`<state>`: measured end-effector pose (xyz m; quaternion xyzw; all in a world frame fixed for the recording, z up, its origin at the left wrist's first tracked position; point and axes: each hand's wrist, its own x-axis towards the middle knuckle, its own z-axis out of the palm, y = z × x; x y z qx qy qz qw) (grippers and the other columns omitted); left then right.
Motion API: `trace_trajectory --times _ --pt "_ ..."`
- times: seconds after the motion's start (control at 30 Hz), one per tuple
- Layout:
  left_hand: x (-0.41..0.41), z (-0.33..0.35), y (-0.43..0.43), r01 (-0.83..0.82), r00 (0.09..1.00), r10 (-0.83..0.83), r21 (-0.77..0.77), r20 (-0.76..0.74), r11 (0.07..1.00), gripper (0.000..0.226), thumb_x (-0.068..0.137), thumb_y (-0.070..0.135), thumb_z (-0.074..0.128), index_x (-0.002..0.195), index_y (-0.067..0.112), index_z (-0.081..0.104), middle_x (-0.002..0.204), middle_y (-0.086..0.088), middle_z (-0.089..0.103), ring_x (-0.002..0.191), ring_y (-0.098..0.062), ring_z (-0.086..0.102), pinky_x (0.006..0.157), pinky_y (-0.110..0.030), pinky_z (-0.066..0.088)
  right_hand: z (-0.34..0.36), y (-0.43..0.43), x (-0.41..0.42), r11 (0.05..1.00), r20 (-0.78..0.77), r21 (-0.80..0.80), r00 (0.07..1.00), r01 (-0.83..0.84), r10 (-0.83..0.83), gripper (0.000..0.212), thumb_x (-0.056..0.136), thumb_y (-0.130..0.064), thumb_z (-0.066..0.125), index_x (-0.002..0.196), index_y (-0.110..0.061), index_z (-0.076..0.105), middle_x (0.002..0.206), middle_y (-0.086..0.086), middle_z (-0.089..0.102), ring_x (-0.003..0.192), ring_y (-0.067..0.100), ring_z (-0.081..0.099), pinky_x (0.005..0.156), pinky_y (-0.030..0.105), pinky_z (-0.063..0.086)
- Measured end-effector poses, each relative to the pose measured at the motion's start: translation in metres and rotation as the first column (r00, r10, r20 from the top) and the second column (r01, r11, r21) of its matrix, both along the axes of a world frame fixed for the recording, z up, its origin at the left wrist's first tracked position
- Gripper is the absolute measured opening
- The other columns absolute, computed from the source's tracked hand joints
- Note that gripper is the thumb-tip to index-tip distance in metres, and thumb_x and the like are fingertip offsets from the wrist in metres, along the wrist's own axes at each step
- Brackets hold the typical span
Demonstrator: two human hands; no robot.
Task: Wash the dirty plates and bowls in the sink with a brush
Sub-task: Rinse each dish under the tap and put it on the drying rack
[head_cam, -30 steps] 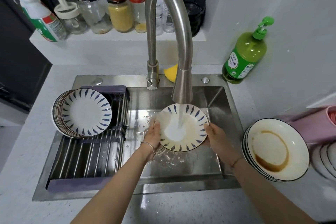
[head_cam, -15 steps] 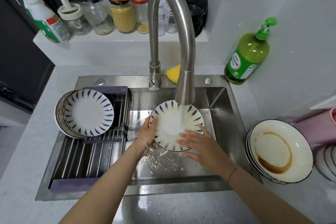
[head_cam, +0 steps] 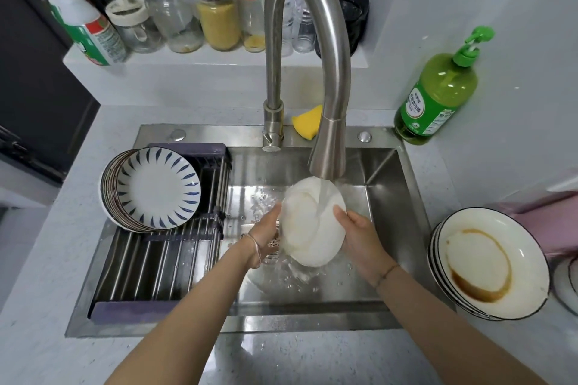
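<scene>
1. The plate (head_cam: 312, 228) was held tilted over the middle of the sink (head_cam: 386, 176), plain white underside up. It sat directly below the faucet (head_cam: 328, 147) spout, and the water stream (head_cam: 325, 197) struck its upper right part.
2. The left hand (head_cam: 264, 231) held the plate's left rim. Its fingers (head_cam: 276, 208) lay along the edge with their tips hidden behind the plate.
3. The right hand (head_cam: 359, 237) gripped the right rim, thumb on the upturned face and the other fingers hidden beneath.
4. A drying rack (head_cam: 162, 262) covered the sink's left part, its right edge just beside the left hand. A leaning stack of blue-patterned plates (head_cam: 159, 189) stood at its far end.
5. Open basin lay between the right hand and the sink's right wall, and between the plate and the near wall.
6. On the table (head_cam: 312, 359), a stack of dirty plates (head_cam: 491, 262) with a brown sauce ring sat just beside the sink's right rim, well apart from the held plate.
7. A green soap bottle (head_cam: 438, 94) stood at the sink's far right corner. A yellow sponge (head_cam: 308, 122) lay behind the faucet.
</scene>
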<state>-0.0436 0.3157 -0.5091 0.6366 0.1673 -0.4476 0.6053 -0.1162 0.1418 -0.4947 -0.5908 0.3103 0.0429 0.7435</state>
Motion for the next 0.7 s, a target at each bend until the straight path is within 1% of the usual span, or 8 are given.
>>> trace_trajectory --times 0.03,0.1,0.2,0.3,0.43,0.57,0.63,0.7 --pt "-0.002 -0.003 0.000 0.005 1.000 -0.005 -0.003 -0.011 1.000 0.059 0.095 0.067 0.028 0.135 0.027 0.046 0.131 -0.004 0.057 0.118 -0.023 0.054 0.088 -0.034 0.050 -0.003 0.000 0.000 0.994 -0.040 0.098 0.998 0.047 -0.043 0.027 0.096 -0.026 0.055 0.110 -0.006 0.066 0.108 0.011 0.071 0.097 0.026 0.065 0.071 0.037 0.057" --pt "-0.006 -0.006 0.000 0.006 1.000 -0.006 0.008 -0.010 1.000 0.049 0.097 0.062 0.029 0.122 0.026 0.050 0.116 -0.004 0.062 0.105 -0.024 0.059 0.082 -0.037 0.055 -0.004 0.001 -0.001 0.970 -0.096 0.212 0.990 0.121 -0.103 0.028 0.096 -0.026 0.054 0.114 -0.007 0.064 0.107 0.008 0.071 0.094 0.022 0.065 0.064 0.031 0.057" --pt "-0.008 -0.016 0.004 -0.013 1.000 0.013 0.060 0.006 0.998 0.050 0.096 0.060 0.037 0.124 0.022 0.053 0.119 -0.009 0.065 0.106 -0.029 0.062 0.087 -0.049 0.056 -0.009 0.000 -0.005 0.947 -0.126 0.286 0.985 0.148 -0.116 0.030 0.097 -0.027 0.053 0.119 -0.009 0.062 0.111 0.007 0.070 0.099 0.019 0.064 0.075 0.031 0.055" --pt "-0.008 -0.022 0.008 -0.035 0.999 0.034 0.068 0.018 0.997 0.048 0.094 0.055 0.048 0.129 0.022 0.055 0.118 -0.008 0.067 0.103 -0.029 0.065 0.082 -0.048 0.058 -0.012 -0.006 -0.016 0.927 -0.153 0.342 0.982 0.156 -0.109 0.028 0.098 -0.025 0.050 0.120 -0.011 0.061 0.114 0.007 0.068 0.105 0.021 0.061 0.081 0.032 0.053" --pt "-0.011 -0.025 0.005 -0.037 0.999 0.034 0.097 0.034 0.995 0.033 0.094 0.042 0.058 0.115 0.017 0.061 0.105 -0.009 0.071 0.092 -0.027 0.068 0.084 -0.046 0.057 -0.014 -0.019 -0.032 0.914 -0.168 0.382 0.983 0.138 -0.079 0.033 0.096 -0.024 0.051 0.126 -0.011 0.058 0.113 0.006 0.068 0.108 0.023 0.060 0.081 0.031 0.057" --pt "-0.017 -0.027 -0.001 -0.010 0.996 0.000 0.099 0.092 0.995 0.039 0.087 0.038 0.068 0.116 0.016 0.054 0.114 -0.010 0.067 0.099 -0.028 0.067 0.085 -0.046 0.057 -0.013 -0.035 -0.041 0.928 -0.135 0.352 0.988 0.118 -0.074 0.028 0.098 -0.018 0.046 0.124 -0.014 0.058 0.101 -0.001 0.073 0.090 0.013 0.069 0.068 0.024 0.058" --pt "-0.020 -0.025 -0.004 -0.001 0.991 -0.010 0.080 0.133 0.997 0.048 0.079 0.042 0.076 0.112 0.021 0.048 0.116 -0.011 0.064 0.101 -0.029 0.066 0.080 -0.044 0.059 -0.013 -0.042 -0.040 0.939 -0.113 0.326 0.991 0.111 -0.077 0.031 0.100 -0.018 0.043 0.128 -0.013 0.055 0.112 0.002 0.070 0.096 0.012 0.067 0.073 0.023 0.057" --pt "-0.019 -0.020 -0.007 0.022 0.984 -0.036 0.083 0.175 0.996 0.068 0.060 0.053 0.083 0.109 0.023 0.046 0.113 -0.010 0.065 0.100 -0.029 0.067 0.077 -0.046 0.059 -0.014 -0.046 -0.038 0.941 -0.096 0.322 0.992 0.105 -0.078 0.035 0.100 -0.019 0.042 0.134 -0.014 0.052 0.123 0.004 0.065 0.104 0.014 0.063 0.081 0.025 0.056"
